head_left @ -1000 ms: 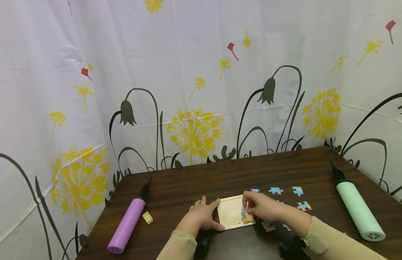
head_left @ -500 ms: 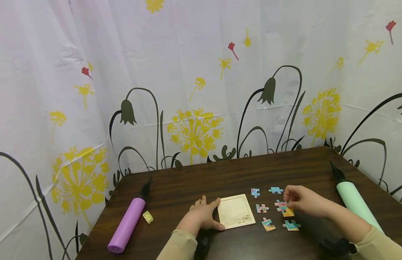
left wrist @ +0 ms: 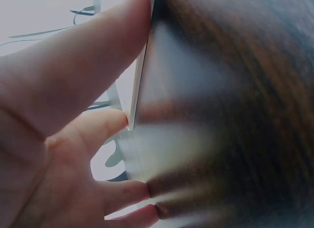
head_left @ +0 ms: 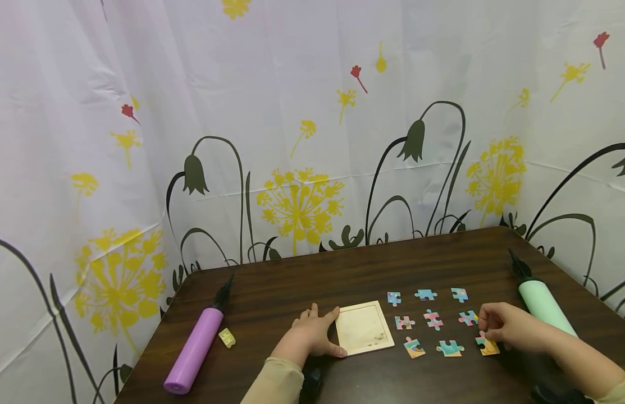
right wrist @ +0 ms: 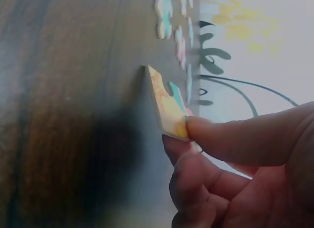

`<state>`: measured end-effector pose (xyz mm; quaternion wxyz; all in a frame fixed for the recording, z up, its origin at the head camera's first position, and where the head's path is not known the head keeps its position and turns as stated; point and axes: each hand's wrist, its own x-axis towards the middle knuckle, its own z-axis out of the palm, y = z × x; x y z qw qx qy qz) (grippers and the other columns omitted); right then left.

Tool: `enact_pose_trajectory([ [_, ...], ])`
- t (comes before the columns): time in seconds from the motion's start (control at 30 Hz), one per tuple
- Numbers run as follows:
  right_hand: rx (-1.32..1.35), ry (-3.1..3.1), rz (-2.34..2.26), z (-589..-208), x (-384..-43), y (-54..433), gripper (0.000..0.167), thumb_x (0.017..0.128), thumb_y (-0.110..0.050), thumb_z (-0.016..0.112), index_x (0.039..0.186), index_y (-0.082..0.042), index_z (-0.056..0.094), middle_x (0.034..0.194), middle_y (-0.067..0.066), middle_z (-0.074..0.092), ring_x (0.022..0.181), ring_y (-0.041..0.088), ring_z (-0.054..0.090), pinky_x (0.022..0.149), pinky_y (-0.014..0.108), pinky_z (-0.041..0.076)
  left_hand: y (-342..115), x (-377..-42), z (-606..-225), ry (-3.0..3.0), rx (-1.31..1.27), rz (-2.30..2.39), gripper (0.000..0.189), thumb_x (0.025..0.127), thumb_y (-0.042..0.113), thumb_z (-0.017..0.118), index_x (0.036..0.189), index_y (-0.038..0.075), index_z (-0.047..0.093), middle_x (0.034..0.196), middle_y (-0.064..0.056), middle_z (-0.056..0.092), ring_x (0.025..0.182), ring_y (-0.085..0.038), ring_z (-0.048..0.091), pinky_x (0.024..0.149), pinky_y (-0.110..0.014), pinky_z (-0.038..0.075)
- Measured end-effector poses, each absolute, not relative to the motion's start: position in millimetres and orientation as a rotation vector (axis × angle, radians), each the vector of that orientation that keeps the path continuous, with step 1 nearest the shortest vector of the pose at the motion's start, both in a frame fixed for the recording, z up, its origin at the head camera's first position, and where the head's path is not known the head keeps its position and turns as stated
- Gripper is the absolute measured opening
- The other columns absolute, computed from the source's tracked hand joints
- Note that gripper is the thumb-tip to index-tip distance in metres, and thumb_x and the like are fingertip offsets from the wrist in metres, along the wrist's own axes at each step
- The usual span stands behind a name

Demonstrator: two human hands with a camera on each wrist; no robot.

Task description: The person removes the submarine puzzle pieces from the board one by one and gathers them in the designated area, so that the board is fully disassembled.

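Right fingers (right wrist: 230, 139): my thumb and forefinger pinch one corner of the orange puzzle piece (right wrist: 167, 103); the grip sits on the edge only, the rest of the piece stands free.
Right hand (head_left: 509, 328): low over the table near its right edge, close to the front.
Orange puzzle piece, place: at the near right end of the loose pieces, tilted up on its edge against the table (head_left: 302, 280); whether it fully touches the wood I cannot tell.
Handling, my judgement: a thin, light piece; a pinch closer to its middle would keep it from swivelling, and it should go down flat, picture side up, apart from its neighbours.
Left fingers (left wrist: 73, 76): spread and fairly straight, thumb along the near left corner of the wooden tray (head_left: 364, 335), the others against its left side.
Left hand (head_left: 312, 336): steadies the tray; light pressure seems enough to keep it from sliding.
Loose pieces (head_left: 425, 294): laid out in rows to the right of the tray, none touching.
Mint pump (head_left: 544, 306): at the right edge of the table, just beyond my right hand; I would keep my wrist off it.
Purple pump (head_left: 193, 350): toward the left edge, well apart.
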<state>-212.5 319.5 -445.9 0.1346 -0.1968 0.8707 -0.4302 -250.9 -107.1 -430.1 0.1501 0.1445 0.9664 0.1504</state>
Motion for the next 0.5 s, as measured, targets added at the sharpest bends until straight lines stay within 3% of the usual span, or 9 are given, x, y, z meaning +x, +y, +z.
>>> enact_pose_trajectory([
  [0.27,-0.537,2.662,-1.16,-449,-212,318,0.018,0.084,0.004,0.068,0.091,-0.005,0.054,0.07,0.003,0.053,0.057,0.013,0.052,0.048,0.03,0.046,-106,-251,-429,2.774,0.413,0.432,0.096,0.073,0.047,0.085,0.153,0.021,0.04,0.154,-0.034,0.022,0.139,-0.053,0.022,0.106,-0.064,0.026],
  [0.5,-0.521,2.673,-1.151,-440,-212,304,0.014,0.091,-0.005,0.069,0.093,-0.005,0.055,0.073,0.004,0.058,0.059,0.015,0.053,0.05,0.029,0.045,-106,-252,-430,2.769,0.414,0.417,0.096,0.073,0.047,0.085,0.153,0.021,0.041,0.154,-0.033,0.022,0.139,-0.053,0.023,0.106,-0.064,0.026],
])
